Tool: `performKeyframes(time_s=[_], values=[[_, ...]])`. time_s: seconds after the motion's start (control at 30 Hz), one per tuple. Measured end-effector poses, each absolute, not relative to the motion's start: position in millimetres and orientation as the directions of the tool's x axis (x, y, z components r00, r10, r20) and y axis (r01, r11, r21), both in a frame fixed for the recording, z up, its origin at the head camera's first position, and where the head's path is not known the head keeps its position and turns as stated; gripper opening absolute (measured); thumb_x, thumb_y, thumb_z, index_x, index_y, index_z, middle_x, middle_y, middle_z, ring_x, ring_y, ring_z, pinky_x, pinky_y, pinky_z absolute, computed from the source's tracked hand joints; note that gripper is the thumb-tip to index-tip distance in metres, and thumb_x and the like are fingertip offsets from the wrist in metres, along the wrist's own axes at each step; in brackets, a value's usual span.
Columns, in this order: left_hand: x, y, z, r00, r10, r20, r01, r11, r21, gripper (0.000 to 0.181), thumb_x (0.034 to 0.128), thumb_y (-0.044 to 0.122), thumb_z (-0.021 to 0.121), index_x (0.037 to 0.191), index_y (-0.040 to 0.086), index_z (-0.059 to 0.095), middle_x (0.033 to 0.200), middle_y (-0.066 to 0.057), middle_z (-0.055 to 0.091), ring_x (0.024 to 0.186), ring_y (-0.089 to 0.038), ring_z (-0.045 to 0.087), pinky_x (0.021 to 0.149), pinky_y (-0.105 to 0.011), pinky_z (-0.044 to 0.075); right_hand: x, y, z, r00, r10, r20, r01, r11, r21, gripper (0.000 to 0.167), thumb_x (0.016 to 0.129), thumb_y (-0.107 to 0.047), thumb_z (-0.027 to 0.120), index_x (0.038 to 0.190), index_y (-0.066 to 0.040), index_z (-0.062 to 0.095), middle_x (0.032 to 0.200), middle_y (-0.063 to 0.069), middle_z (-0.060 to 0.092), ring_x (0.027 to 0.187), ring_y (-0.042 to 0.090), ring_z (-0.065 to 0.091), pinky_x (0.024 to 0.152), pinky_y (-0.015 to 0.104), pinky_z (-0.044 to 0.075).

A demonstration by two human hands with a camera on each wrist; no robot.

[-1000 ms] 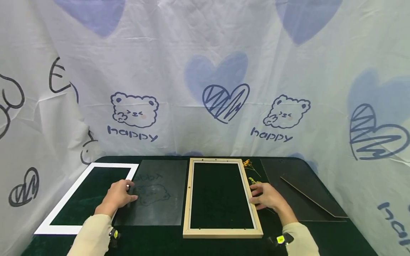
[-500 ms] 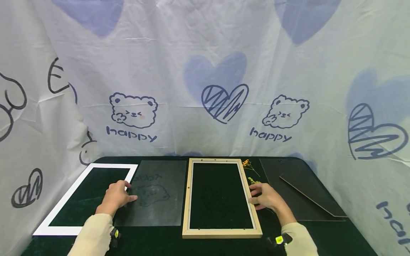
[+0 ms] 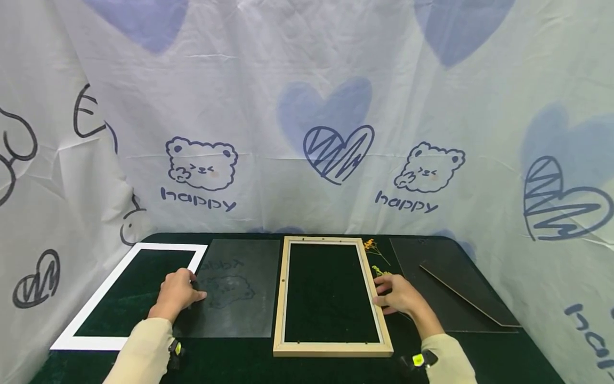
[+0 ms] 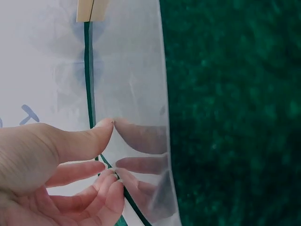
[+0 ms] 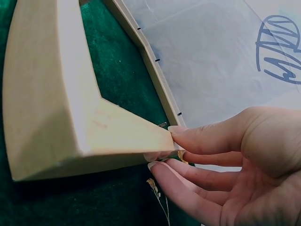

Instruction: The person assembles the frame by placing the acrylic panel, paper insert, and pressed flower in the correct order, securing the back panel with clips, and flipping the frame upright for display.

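In the head view, my left hand (image 3: 178, 293) is at the left edge of a clear sheet (image 3: 242, 314). The left wrist view shows its thumb tip touching the shiny surface, with the loosely bent fingers beside the edge. My right hand (image 3: 400, 294) touches the right rail of a light wooden frame (image 3: 333, 350) lying on the table. Up close in the right wrist view, the thumb tip rests on the rail (image 5: 136, 132), and the fingers lie loosely along its outer side. Part of a white rectangular border (image 3: 103, 293) is behind my left hand.
Sprigs with orange flowers (image 3: 369, 245) and yellow flowers (image 3: 378, 271) lie right of the frame. Farther right is a dark board (image 3: 441, 314) with a raised, slanting flap edge (image 3: 460, 294). Dark green cloth (image 3: 225, 365) covers the table. A printed curtain (image 3: 259, 106) hangs behind.
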State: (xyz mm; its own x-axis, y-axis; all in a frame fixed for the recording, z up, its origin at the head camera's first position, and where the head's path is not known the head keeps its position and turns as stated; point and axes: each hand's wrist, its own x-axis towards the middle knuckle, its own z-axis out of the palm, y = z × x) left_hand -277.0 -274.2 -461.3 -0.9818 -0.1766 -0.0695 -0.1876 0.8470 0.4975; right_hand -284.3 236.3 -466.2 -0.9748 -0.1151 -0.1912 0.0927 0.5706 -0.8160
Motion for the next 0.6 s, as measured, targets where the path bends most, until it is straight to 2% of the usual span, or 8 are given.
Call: performKeyframes(time_s=[0.17,0.3,0.4,0.6], values=[[-277.6,-272.9,-460.5,-0.98,-0.181,-0.085,-0.2,0.853,0.482,0.054,0.0863,0.012,0.083,0.122,-0.02,0.057,0.116,-0.039,0.062,0.091,-0.041,0.061,0.085,-0.061,0.056,-285.2,235.7,-465.2,-0.974,-0.114,-0.194,0.094,0.576,-0.812,0.056,0.087,0.007,0.075,0.137,0.013,0.053,0.116,0.028,0.061,0.086,0.024,0.071,0.073,0.046,0.066],[-277.9,-272.0,-460.4,-0.976,-0.177,-0.126,-0.216,0.858,0.466,0.057,0.0858,0.02,0.084,0.118,-0.018,0.056,0.101,-0.031,0.063,0.084,-0.035,0.058,0.074,-0.05,0.055,-285.2,234.6,-465.8,-0.975,-0.1,-0.198,0.104,0.581,-0.807,0.055,0.087,0.008,0.075,0.137,0.012,0.053,0.115,0.027,0.062,0.085,0.024,0.07,0.073,0.045,0.066],[-278.2,-272.2,-460.7,-0.97,-0.185,-0.161,-0.239,0.853,0.463,0.059,0.0848,0.026,0.086,0.114,-0.016,0.057,0.091,-0.023,0.059,0.081,-0.032,0.054,0.067,-0.041,0.048,-284.9,234.0,-466.2,-0.976,-0.095,-0.197,0.105,0.585,-0.804,0.055,0.086,0.008,0.075,0.137,0.011,0.054,0.115,0.026,0.062,0.084,0.023,0.07,0.072,0.045,0.066],[-276.2,-275.4,-461.0,-0.964,-0.212,-0.163,-0.266,0.832,0.488,0.059,0.0834,0.03,0.087,0.11,-0.013,0.057,0.091,-0.021,0.057,0.083,-0.033,0.053,0.068,-0.041,0.048,-284.1,233.6,-465.0,-0.976,-0.104,-0.193,0.097,0.586,-0.804,0.055,0.086,0.007,0.076,0.137,0.011,0.054,0.114,0.026,0.063,0.085,0.023,0.071,0.072,0.044,0.066]])
